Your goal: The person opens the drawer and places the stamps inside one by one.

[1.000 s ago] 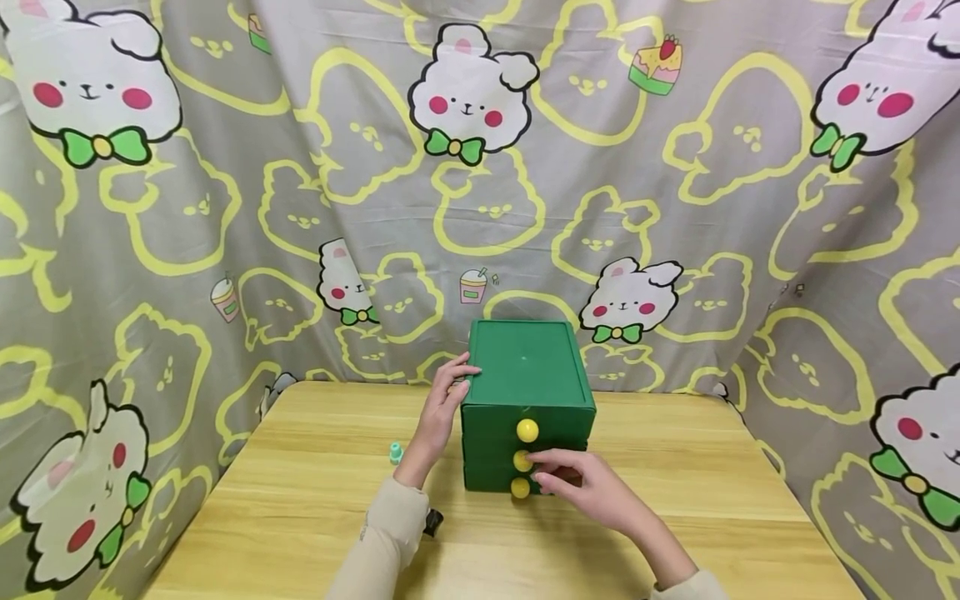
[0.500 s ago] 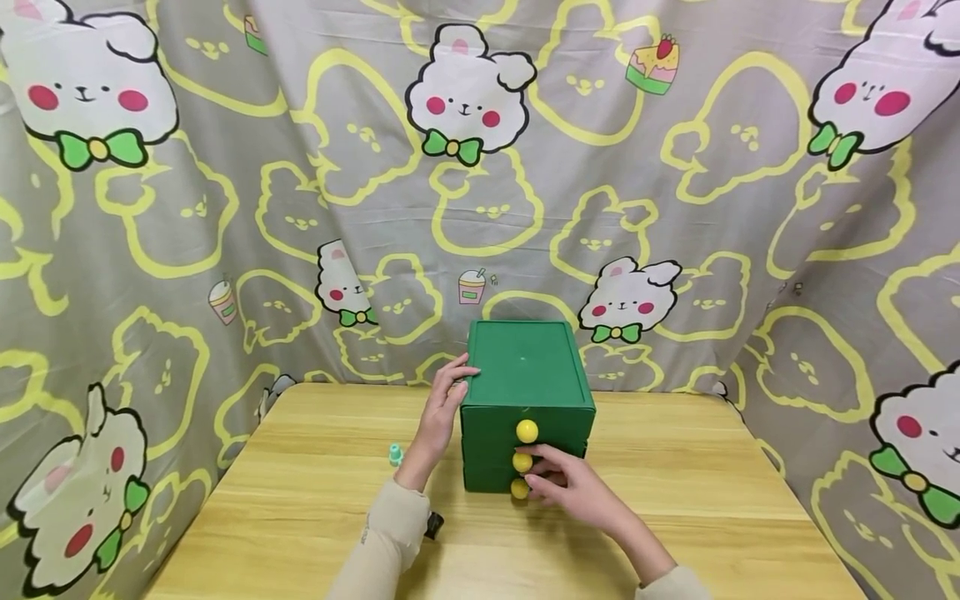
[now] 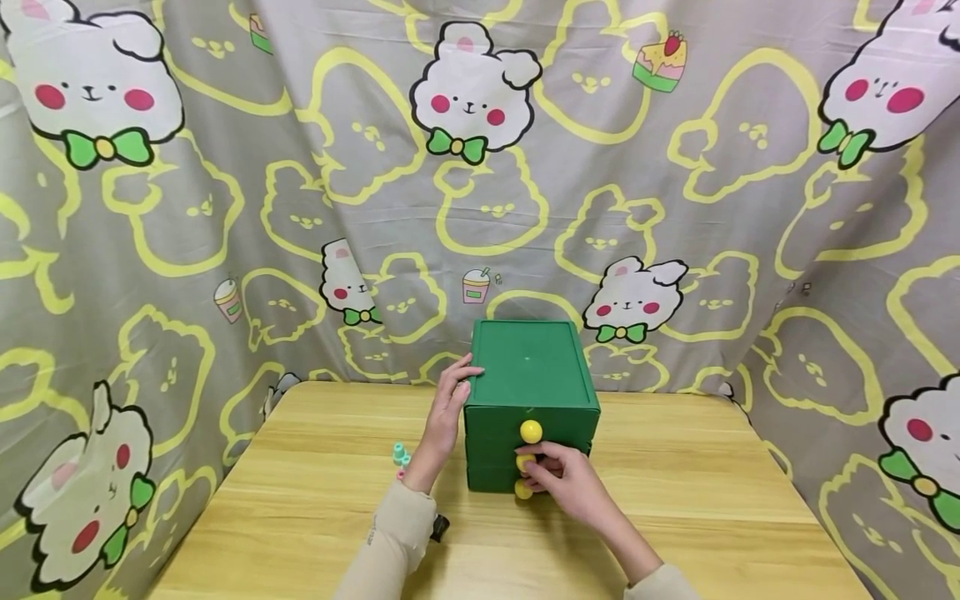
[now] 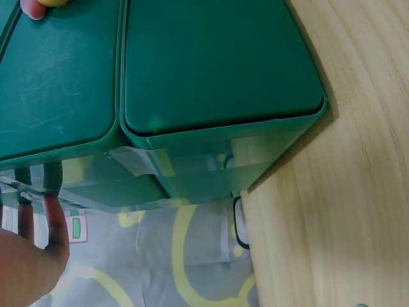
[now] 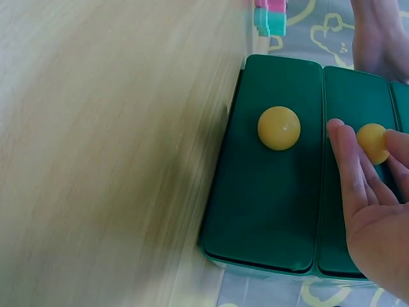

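A green box of three stacked drawers (image 3: 495, 450), each with a round yellow knob, stands on the wooden table. My right hand (image 3: 573, 487) pinches the middle knob (image 5: 372, 142) between thumb and fingers; its other fingers lie along the drawer front. Below that is the bottom knob (image 5: 278, 128), and above it the top knob (image 3: 531, 431). My left hand (image 3: 444, 417) rests against the box's left side, its fingers extended toward the top edge. In the left wrist view, the left hand's fingers (image 4: 56, 224) touch the side wall. All the drawers look closed.
Small turquoise pieces (image 3: 399, 453) and a pink one lie on the table (image 3: 300, 483) left of the box, partly behind my left forearm. A small black object (image 3: 439, 527) shows beside the left sleeve. A patterned curtain (image 3: 510, 192) hangs behind and at both sides.
My right hand has moved slightly left, and its thumb and fingers have closed round the middle knob. The left hand stays against the box. The view has shifted a little.
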Demonstrator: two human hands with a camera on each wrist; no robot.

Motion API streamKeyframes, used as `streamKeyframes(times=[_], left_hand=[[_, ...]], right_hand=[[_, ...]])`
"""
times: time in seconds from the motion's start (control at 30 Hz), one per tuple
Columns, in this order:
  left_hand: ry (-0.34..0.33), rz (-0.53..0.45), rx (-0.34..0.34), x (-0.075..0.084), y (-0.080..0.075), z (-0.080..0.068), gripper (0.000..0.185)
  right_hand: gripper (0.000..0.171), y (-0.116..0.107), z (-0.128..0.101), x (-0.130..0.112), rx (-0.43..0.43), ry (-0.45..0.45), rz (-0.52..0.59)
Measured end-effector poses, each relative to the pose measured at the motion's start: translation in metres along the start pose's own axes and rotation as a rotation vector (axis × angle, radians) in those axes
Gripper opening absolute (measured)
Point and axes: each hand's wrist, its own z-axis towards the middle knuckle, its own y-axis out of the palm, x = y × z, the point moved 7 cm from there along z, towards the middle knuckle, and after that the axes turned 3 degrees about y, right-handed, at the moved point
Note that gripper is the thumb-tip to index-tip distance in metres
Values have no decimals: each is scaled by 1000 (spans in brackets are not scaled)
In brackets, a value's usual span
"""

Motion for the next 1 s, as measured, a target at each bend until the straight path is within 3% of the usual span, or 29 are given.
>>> streamKeyframes(times=[1.0], left_hand=[[7,-14,-3,1,0,0,36]], right_hand=[[28,3,-7,-1,-15,22,0]])
